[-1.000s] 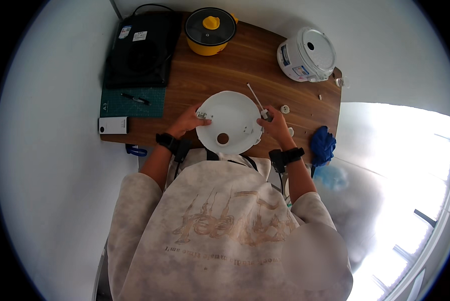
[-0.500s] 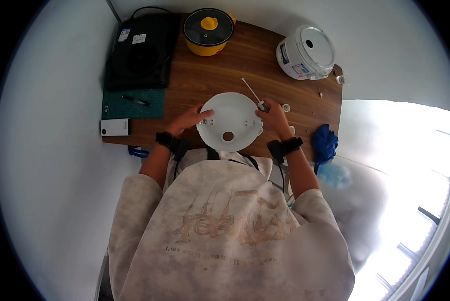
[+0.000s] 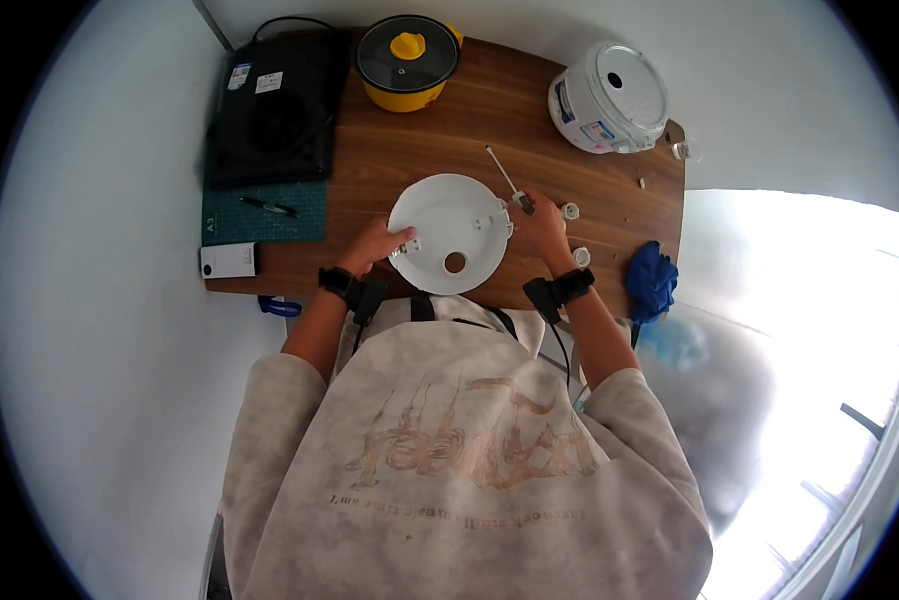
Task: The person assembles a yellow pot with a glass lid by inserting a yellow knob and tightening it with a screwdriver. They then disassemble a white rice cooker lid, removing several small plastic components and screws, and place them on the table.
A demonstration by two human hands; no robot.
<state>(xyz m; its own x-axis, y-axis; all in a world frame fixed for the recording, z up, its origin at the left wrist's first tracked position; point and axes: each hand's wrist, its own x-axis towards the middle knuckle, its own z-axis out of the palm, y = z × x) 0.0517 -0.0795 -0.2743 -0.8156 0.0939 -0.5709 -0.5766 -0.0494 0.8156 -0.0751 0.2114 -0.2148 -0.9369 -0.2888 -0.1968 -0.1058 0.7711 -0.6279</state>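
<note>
A white, shallow round plastic cover is held up above the near part of the table, its dished inside facing me. Through its lower part goes a round hole, and small metal fittings show near both sides. My left hand grips the cover's left rim, thumb on the inside. In my right hand is a screwdriver, its thin shaft pointing away and to the left. The right fingers are at the cover's right rim, beside its small tabs; whether they touch it I cannot tell.
Small white round caps lie right of my right hand. A blue cloth hangs at the right edge. Farther back stand a white round appliance, a yellow pot and a black appliance. A pen rests on a green mat.
The cover has shifted slightly left and away, and has tilted. My right hand has moved a little to the right, with the screwdriver still in it.
</note>
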